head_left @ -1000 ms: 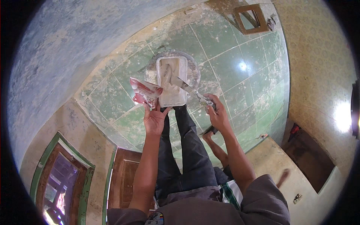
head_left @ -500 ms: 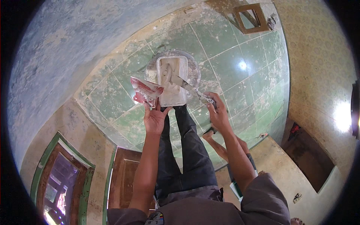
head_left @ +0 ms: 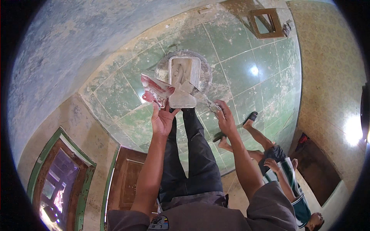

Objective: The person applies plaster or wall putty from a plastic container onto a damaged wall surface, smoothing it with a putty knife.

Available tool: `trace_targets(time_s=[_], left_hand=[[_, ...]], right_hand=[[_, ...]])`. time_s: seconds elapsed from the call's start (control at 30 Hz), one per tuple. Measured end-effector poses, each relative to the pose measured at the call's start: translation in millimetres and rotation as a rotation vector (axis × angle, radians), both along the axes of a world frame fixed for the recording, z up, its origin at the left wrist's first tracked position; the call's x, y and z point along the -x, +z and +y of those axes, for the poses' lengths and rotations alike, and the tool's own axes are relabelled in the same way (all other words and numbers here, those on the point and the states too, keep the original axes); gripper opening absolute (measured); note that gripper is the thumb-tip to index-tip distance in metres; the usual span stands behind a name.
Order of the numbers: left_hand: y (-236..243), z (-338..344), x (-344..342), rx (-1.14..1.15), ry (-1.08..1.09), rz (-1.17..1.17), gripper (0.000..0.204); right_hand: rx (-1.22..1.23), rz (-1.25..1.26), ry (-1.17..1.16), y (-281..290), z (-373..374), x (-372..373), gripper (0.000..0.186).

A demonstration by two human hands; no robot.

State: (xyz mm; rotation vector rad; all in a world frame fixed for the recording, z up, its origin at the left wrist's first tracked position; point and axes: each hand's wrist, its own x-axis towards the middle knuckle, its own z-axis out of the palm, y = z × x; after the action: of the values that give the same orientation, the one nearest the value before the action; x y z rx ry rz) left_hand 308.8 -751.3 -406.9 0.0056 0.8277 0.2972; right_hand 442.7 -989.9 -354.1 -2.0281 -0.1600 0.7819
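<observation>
My left hand holds a flat red plastic scraper, smeared with whitish putty, from below at the left of the tub. In my right hand is a putty knife, gripped by its caked handle. Its blade points up and left, over the tub and close to the scraper's right end; whether they touch I cannot tell. Between my hands is a rectangular white tub, with pale putty heaped inside. The tub rests on a round, putty-spattered base.
Another person in dark shorts and sandals is at my right. A wooden frame lies at the far right on the stained green tiles. A bluish wall rises at the left, above a green-framed window.
The other person has come further into view at the right. My hands, the scraper and the knife have shifted slightly right in the picture along with the tub; the knife blade now sits nearer the scraper.
</observation>
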Motion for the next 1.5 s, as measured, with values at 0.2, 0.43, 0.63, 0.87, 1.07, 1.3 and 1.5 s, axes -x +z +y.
trace_targets(time_s=[0.2,0.43,0.63,0.87,1.07,1.3,1.5], left_hand=[[-2.5,-0.3,1.6,-0.024,-0.026,0.002,0.058],[1.3,3.0,-0.3,-0.071,-0.093,0.0,0.063],[-3.0,5.2,3.5,-0.031,-0.048,0.0,0.058],[-4.8,5.1,4.1,-0.014,-0.042,-0.005,0.058],[-2.8,5.9,4.9,-0.029,-0.058,-0.015,0.061],[1.5,7.1,2.4,-0.029,-0.044,-0.007,0.06],[3.2,9.4,3.8,-0.058,-0.04,0.072,0.054]], right_hand=[[0.176,-0.114,0.057,38.6,31.1,-9.7,0.038],[0.135,-0.276,0.111,19.8,23.5,-0.5,0.04],[0.134,-0.169,0.076,16.5,26.0,6.2,0.041],[0.119,-0.279,0.084,13.6,25.9,3.7,0.041],[0.139,-0.215,0.044,10.3,21.3,5.5,0.039],[0.117,-0.235,-0.002,13.4,24.1,3.4,0.039],[0.141,-0.136,-0.021,-2.7,13.9,5.9,0.036]])
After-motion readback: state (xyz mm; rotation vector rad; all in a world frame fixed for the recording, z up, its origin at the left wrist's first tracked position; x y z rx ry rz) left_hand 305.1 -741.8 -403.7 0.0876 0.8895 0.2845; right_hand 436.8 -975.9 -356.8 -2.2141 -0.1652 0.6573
